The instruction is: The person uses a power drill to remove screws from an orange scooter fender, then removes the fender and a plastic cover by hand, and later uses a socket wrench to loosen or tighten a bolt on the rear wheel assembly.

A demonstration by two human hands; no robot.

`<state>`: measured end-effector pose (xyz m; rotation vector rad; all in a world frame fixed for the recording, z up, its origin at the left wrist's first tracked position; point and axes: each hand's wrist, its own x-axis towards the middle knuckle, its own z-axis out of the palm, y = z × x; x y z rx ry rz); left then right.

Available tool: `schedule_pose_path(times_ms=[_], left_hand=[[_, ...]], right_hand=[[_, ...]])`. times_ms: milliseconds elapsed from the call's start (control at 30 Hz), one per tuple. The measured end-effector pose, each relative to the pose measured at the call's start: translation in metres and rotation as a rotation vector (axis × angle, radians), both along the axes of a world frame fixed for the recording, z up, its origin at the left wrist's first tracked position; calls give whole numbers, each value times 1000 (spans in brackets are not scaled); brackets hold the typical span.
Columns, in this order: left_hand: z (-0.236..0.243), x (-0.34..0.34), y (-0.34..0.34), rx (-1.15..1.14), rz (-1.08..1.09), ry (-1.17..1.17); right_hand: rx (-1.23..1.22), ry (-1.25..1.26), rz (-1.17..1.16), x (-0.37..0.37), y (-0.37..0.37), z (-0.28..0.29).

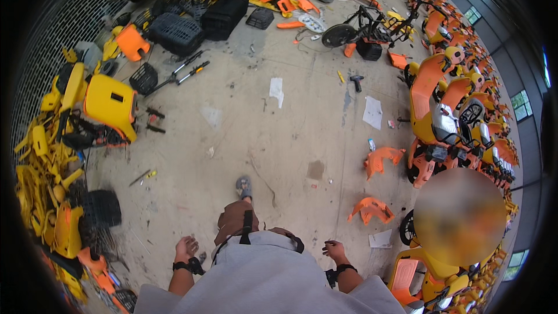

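Note:
My left hand (186,248) hangs at my left side over the concrete floor, its fingers loosely bent and apart, holding nothing. My right hand (333,250) hangs at the other side, also empty with fingers apart. Dark straps circle both wrists. My foot in a grey shoe (243,186) is on the floor (279,145) ahead of my body. An orange curved plastic part (371,210) lies ahead and right of my right hand, beside a white paper (380,239).
Piles of yellow panels (40,157) line the left. A yellow shell (108,104), black baskets (174,29), a stripped scooter frame (366,26), forks (181,74) and a drill (357,79) lie ahead. Rows of orange-yellow scooters (436,102) line the right; a blurred patch hides part of them.

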<state>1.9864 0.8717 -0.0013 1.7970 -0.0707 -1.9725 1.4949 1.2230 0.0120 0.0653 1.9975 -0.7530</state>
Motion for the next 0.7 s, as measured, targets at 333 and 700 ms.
schedule_pose_path(times_ms=[333, 700], left_hand=[[40, -116, -216, -62, -105, -43], [32, -262, -328, -33, -171, -81]], right_hand=[[-148, 56, -195, -75, -185, 57], [-68, 55, -216, -158, -249, 9]])
